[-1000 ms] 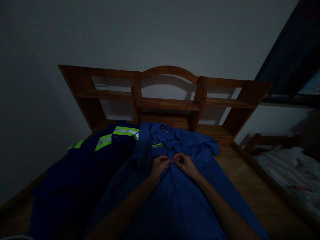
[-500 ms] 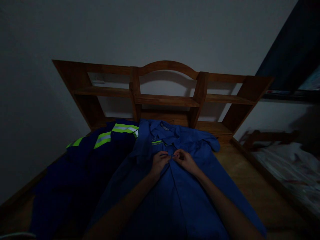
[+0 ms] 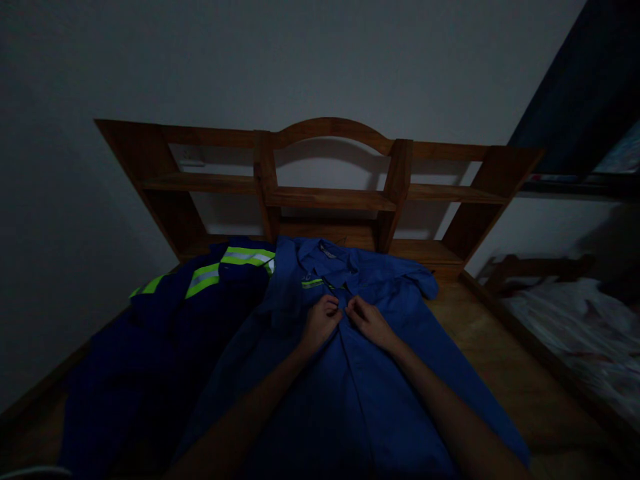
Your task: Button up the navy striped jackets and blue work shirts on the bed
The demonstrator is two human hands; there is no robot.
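A blue work coat point(image 3: 395, 393) lies spread out, front side up, with its collar toward the wooden headboard. My left hand point(image 3: 321, 323) pinches the coat's front edge a little below the collar. Close beside it, my right hand point(image 3: 367, 321) has its fingers pressed together on the other front edge. The fingertips of both hands nearly meet at the front opening. Any button between them is too small and dark to make out. A lime-and-silver strip point(image 3: 313, 283) shows at the coat's chest, above my left hand.
Left of the coat lies a darker blue garment point(image 3: 150, 347) with lime and silver reflective bands. The wooden headboard point(image 3: 333, 198) with open shelves stands against the wall behind. At right, beyond the wooden bed edge point(image 3: 525, 337), is whitish plastic-like sheeting point(image 3: 590, 327). The room is dim.
My hands stay at the coat front with small finger movements. The left fingers have curled in more, and the fingertips sit slightly farther apart. The view has shifted a little.
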